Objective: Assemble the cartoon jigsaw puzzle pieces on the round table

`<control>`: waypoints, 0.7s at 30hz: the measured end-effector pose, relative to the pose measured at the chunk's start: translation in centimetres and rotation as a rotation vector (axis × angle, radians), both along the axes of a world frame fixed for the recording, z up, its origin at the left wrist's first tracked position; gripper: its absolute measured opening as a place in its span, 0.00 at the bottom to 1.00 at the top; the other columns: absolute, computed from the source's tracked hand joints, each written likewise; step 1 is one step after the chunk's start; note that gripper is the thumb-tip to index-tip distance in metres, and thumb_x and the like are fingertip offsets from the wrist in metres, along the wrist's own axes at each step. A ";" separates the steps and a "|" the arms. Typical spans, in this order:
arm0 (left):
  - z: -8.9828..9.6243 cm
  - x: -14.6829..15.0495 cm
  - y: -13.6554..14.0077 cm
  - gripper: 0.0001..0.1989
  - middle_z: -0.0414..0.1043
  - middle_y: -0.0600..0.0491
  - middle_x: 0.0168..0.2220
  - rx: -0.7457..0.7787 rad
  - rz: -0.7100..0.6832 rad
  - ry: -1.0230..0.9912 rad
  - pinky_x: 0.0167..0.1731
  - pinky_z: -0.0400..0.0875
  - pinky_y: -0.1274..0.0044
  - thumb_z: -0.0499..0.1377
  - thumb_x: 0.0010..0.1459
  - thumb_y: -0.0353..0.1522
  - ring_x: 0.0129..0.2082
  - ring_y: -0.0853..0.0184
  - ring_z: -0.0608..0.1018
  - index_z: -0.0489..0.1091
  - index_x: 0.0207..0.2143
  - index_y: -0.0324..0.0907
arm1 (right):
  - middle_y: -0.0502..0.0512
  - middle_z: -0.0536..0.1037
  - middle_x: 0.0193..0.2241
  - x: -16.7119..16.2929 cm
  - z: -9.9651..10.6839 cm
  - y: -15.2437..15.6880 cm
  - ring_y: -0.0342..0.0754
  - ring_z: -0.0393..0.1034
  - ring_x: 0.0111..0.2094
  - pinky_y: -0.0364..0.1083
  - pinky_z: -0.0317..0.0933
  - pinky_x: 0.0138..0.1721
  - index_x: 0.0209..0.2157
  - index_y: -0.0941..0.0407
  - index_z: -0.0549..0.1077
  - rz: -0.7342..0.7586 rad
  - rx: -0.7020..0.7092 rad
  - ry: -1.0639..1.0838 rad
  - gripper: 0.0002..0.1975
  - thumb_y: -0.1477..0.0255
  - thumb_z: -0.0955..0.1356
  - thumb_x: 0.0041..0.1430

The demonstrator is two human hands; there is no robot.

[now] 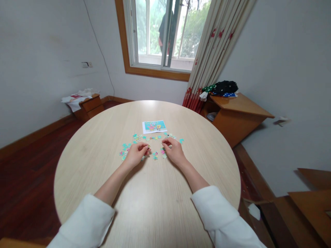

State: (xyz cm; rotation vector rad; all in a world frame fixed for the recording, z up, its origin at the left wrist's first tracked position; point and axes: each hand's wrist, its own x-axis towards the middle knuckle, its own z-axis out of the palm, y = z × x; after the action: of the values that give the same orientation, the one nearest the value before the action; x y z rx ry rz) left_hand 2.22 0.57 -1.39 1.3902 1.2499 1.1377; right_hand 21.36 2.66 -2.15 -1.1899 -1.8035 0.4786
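Observation:
Small jigsaw puzzle pieces in turquoise, pink and pale green lie scattered on the table. My left hand [136, 153] is closed in a pinch on a small puzzle piece [149, 147], above the left pile of pieces [125, 150]. Opposite it, my right hand [173, 151] pinches thumb and finger together at a tiny piece, mostly hidden by the fingertips. Beneath the right fingers lie pink and pale pieces [163, 153]. Between the hands sits a small cluster of pieces [155, 155]. A short joined-looking strip [155, 137] lies farther back.
A printed picture card [155, 127] with two cartoon figures lies behind the pieces on the round wooden table [150, 199]. One turquoise piece [181, 141] is off to the right. Beyond the table stand a wooden cabinet [240, 103] with cloths and a small drawer unit [91, 106].

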 end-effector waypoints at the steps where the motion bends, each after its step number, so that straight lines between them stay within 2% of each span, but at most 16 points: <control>1: 0.1 0.0 0.0 0.13 0.75 0.51 0.23 0.011 0.001 0.005 0.26 0.69 0.75 0.60 0.47 0.42 0.22 0.68 0.74 0.70 0.26 0.39 | 0.55 0.78 0.33 0.0 0.0 0.0 0.47 0.71 0.35 0.47 0.64 0.40 0.36 0.56 0.76 0.002 0.023 -0.006 0.09 0.76 0.64 0.56; 5: 0.3 0.0 -0.2 0.11 0.71 0.54 0.20 0.054 0.001 0.063 0.23 0.64 0.77 0.59 0.46 0.40 0.19 0.70 0.70 0.70 0.25 0.40 | 0.56 0.78 0.33 0.1 0.1 0.1 0.48 0.71 0.37 0.48 0.63 0.43 0.37 0.55 0.78 0.004 0.097 -0.041 0.12 0.78 0.63 0.56; 9: 0.2 0.0 -0.2 0.11 0.69 0.55 0.19 0.057 -0.018 0.103 0.23 0.63 0.77 0.59 0.46 0.39 0.19 0.70 0.69 0.70 0.25 0.40 | 0.57 0.78 0.33 0.0 0.1 0.1 0.48 0.71 0.35 0.48 0.65 0.40 0.34 0.56 0.77 0.027 0.056 0.001 0.11 0.77 0.63 0.56; 13: 0.1 0.0 -0.2 0.11 0.68 0.55 0.18 0.037 -0.058 0.140 0.24 0.63 0.76 0.57 0.48 0.39 0.20 0.69 0.69 0.71 0.25 0.40 | 0.56 0.78 0.33 -0.3 -0.1 -0.1 0.46 0.72 0.31 0.47 0.67 0.34 0.35 0.57 0.76 0.042 -0.070 0.170 0.10 0.72 0.64 0.55; 17: 0.1 0.2 -0.4 0.12 0.70 0.54 0.19 0.025 -0.099 0.124 0.26 0.64 0.76 0.57 0.48 0.40 0.20 0.69 0.69 0.71 0.25 0.39 | 0.54 0.77 0.31 -0.9 -0.2 -0.1 0.45 0.73 0.29 0.45 0.67 0.30 0.36 0.56 0.75 0.091 -0.237 0.405 0.12 0.65 0.67 0.51; 21: 0.2 0.4 -0.6 0.14 0.71 0.53 0.21 0.012 -0.128 0.096 0.25 0.63 0.76 0.59 0.46 0.42 0.20 0.70 0.69 0.71 0.24 0.39 | 0.54 0.77 0.29 -1.3 0.2 -0.3 0.43 0.69 0.25 0.43 0.64 0.26 0.33 0.57 0.76 0.128 -0.312 0.491 0.13 0.64 0.70 0.46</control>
State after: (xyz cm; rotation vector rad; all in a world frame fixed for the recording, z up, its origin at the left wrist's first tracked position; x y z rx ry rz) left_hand 2.62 -0.01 -1.20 1.5274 1.2040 1.0024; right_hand 20.04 2.35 -1.97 -1.0457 -1.4131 1.0595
